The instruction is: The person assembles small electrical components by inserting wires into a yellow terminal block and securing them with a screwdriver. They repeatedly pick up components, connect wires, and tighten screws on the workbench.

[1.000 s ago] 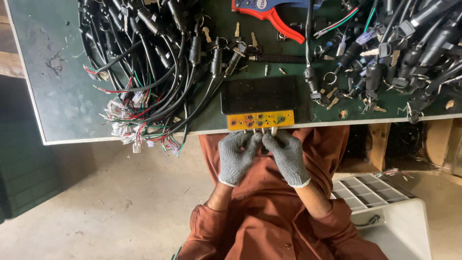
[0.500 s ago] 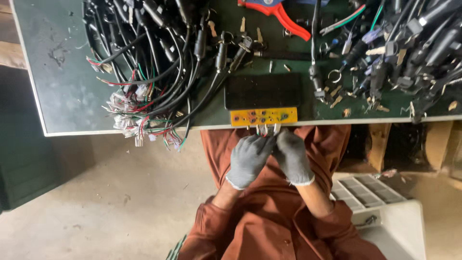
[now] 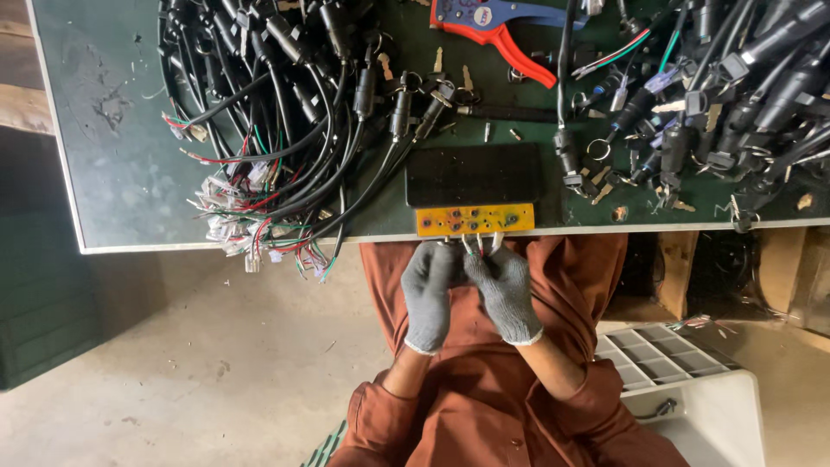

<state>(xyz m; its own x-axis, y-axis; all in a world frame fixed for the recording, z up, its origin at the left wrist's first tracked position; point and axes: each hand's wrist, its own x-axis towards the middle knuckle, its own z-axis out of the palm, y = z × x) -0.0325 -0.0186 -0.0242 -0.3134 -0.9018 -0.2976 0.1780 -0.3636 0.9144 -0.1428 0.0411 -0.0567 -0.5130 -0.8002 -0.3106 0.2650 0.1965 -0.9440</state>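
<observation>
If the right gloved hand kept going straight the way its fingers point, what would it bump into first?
Most likely the yellow panel at the table's edge: the right hand points up at it, fingertips already among the small white pieces under it, though depth is unclear.

Left hand (image 3: 427,291) in grey knitted work glove, ribbed cuff with thin white edge at wrist. Right hand (image 3: 505,290) in matching grey knitted glove, same white-edged cuff. Rust-brown long-sleeved fabric work garment (image 3: 484,406) covers torso and lap; sleeves pushed up, bunched in folds near elbows. Cloth creased, matte, uniform colour, without visible markings.
</observation>
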